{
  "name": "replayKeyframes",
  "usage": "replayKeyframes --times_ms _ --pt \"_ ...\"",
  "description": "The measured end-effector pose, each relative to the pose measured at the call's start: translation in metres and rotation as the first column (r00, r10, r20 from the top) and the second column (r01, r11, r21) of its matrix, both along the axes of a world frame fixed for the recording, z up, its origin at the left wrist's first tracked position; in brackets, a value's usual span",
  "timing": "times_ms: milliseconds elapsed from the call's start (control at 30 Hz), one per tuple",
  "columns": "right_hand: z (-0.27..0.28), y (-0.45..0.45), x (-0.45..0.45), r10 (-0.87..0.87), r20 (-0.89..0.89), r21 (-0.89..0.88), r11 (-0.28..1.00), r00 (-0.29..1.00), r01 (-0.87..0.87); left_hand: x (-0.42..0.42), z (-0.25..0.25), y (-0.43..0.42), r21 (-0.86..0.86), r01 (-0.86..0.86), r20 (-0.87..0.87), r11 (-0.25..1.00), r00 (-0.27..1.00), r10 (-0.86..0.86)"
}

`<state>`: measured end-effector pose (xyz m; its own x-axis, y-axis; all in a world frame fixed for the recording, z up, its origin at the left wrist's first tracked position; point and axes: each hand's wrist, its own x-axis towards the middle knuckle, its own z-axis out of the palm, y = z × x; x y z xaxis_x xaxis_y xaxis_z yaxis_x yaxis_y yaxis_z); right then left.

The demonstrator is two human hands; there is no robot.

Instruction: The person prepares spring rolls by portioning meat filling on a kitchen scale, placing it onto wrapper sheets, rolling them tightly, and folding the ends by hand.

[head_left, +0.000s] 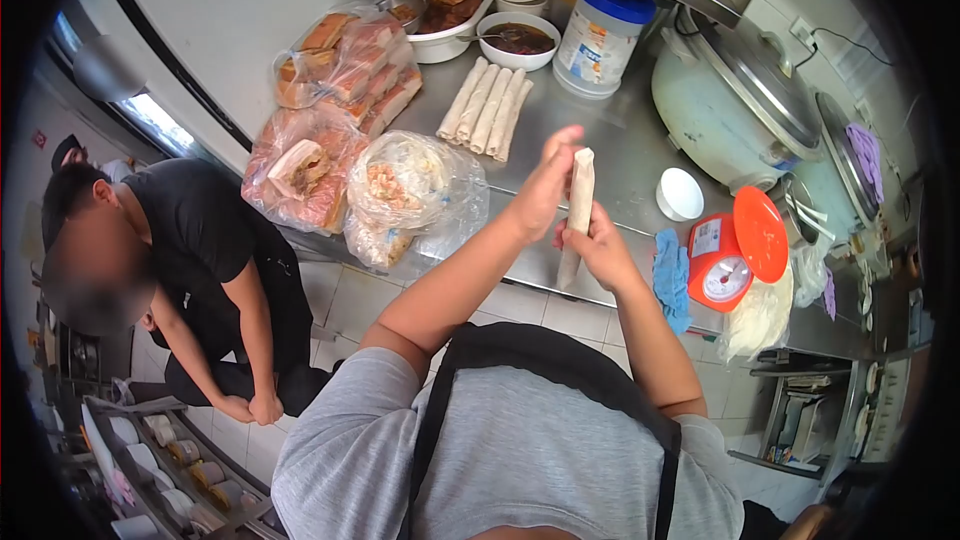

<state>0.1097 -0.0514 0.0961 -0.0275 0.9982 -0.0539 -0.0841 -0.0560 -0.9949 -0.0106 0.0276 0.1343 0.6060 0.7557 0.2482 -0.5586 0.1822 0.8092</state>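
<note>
A long, pale uncooked spring roll (581,190) stands nearly upright over the counter's front edge. My right hand (602,248) is closed around its lower half, thumb across the front. My left hand (541,190) is beside the roll on its left, fingers stretched out and apart from each other; whether its fingertips touch the wrapper I cannot tell. Several similar spring rolls (486,108) lie side by side on the steel counter (540,165), just beyond my hands.
Bagged meat slabs (310,165) and a bag of chopped filling (410,180) lie left. Behind are a bowl of dark sauce (517,38) and a blue-lidded tub (600,35). To the right are a white bowl (680,194), red scale (722,265) and large pot (735,90). A person (200,230) crouches left.
</note>
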Motion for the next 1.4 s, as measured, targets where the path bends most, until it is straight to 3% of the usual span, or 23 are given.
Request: replayKeyframes --times_ms 100,167,367,467,533,567,600,667,733,867,967,1067,1167,1233,1267,1300,1333,1367,1400 --pt "0.004 0.033 -0.01 -0.022 -0.027 -0.223 0.975 0.999 0.016 -0.039 -0.006 0.016 0.095 -0.372 -0.188 0.923 0.904 0.384" --pt "0.003 0.063 -0.018 -0.022 0.027 -0.276 0.961 0.999 0.028 -0.08 -0.017 0.029 0.007 -0.396 -0.194 0.918 0.9 0.39" --pt "-0.007 0.181 -0.041 0.037 0.056 -0.343 0.939 0.998 -0.016 -0.193 -0.032 0.016 0.037 -0.665 -0.254 0.746 0.715 0.651" --pt "-0.002 0.24 -0.054 0.01 0.206 -0.394 0.916 0.978 0.074 -0.231 -0.044 0.003 0.022 -0.738 -0.273 0.675 0.645 0.714" --pt "-0.003 0.266 -0.073 -0.176 0.325 -0.281 0.92 0.929 0.273 -0.246 -0.052 -0.002 0.064 -0.772 -0.32 0.632 0.584 0.746" --pt "-0.006 0.275 -0.082 -0.267 0.373 -0.216 0.907 0.889 0.363 -0.254 -0.057 -0.005 0.086 -0.788 -0.345 0.61 0.551 0.76" --pt "-0.016 0.284 -0.085 -0.177 0.613 -0.136 0.937 0.77 0.323 -0.257 -0.062 -0.007 0.092 -0.804 -0.37 0.587 0.52 0.77" --pt "-0.038 0.297 -0.08 -0.062 0.938 -0.003 0.982 0.34 0.189 -0.259 -0.066 -0.01 0.042 -0.814 -0.366 0.58 0.527 0.767" --pt "-0.042 0.296 -0.086 -0.046 0.932 -0.032 0.978 0.36 0.208 -0.26 -0.066 -0.01 0.003 -0.808 -0.395 0.589 0.54 0.743" --pt "-0.049 0.296 -0.072 -0.058 0.91 -0.021 0.982 0.41 0.186 -0.255 -0.074 0.001 0.096 -0.789 -0.454 0.606 0.507 0.732" --pt "-0.057 0.281 -0.046 -0.123 0.77 0.078 0.992 0.626 0.099 -0.247 -0.08 0.015 0.202 -0.772 -0.474 0.603 0.462 0.749" --pt "-0.028 0.236 -0.047 -0.053 0.613 -0.008 0.997 0.788 0.073 -0.245 -0.095 0.03 0.305 -0.752 -0.457 0.585 0.423 0.782" --pt "-0.023 0.192 -0.049 0.004 0.469 -0.037 0.999 0.883 0.015 -0.232 -0.067 0.03 0.573 -0.627 -0.621 0.528 0.088 0.779" --pt "-0.033 0.162 -0.05 0.079 0.424 0.045 0.993 0.902 -0.108 -0.23 -0.07 0.032 0.704 -0.496 -0.598 0.508 -0.028 0.801" --pt "-0.054 0.154 -0.052 0.045 0.458 0.166 0.977 0.888 -0.136 -0.231 -0.07 0.033 0.756 -0.42 -0.577 0.502 -0.068 0.814" --pt "-0.062 0.14 -0.06 0.079 0.425 0.118 0.983 0.902 -0.142 -0.228 -0.072 0.037 0.803 -0.337 -0.546 0.491 -0.086 0.834" --pt "-0.04 0.118 -0.074 0.108 0.566 0.071 0.981 0.817 -0.179 -0.227 -0.082 0.037 0.861 -0.31 -0.472 0.403 -0.192 0.861" --pt "-0.049 0.11 -0.079 0.215 0.41 -0.041 0.975 0.886 -0.218 -0.23 -0.084 0.041 0.812 -0.359 -0.53 0.46 -0.124 0.839" --pt "-0.058 0.102 -0.08 0.249 0.368 -0.028 0.966 0.896 -0.257 -0.232 -0.085 0.045 0.756 -0.404 -0.583 0.515 -0.058 0.811"
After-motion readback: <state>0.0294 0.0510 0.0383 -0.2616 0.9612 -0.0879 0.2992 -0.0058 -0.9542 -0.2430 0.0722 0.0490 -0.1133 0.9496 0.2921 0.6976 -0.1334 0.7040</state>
